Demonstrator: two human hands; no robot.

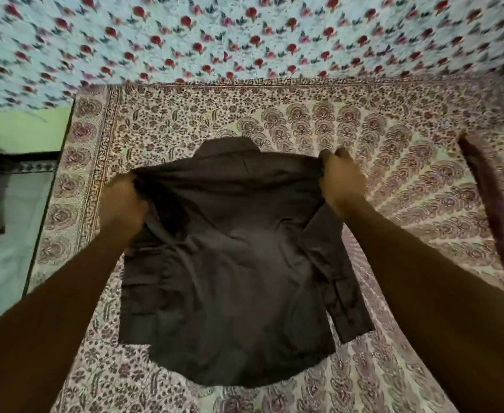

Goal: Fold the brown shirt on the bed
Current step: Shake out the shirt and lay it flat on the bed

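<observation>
The brown shirt (229,263) lies back side up on the bed (393,174), collar pointing away from me and hem toward me. My left hand (122,207) grips the shirt's left shoulder, fingers curled round bunched cloth. My right hand (341,177) grips the right shoulder and lifts that edge slightly. The right sleeve (343,287) is folded down along the shirt's side, its cuff near the hem. The left sleeve is tucked in along the left side.
The bed carries a patterned cream and maroon cover. A blue cloth with red flowers (244,37) hangs behind it. The bed's left edge (48,204) drops to a pale floor (3,263). A dark wooden bar (494,216) lies at the right.
</observation>
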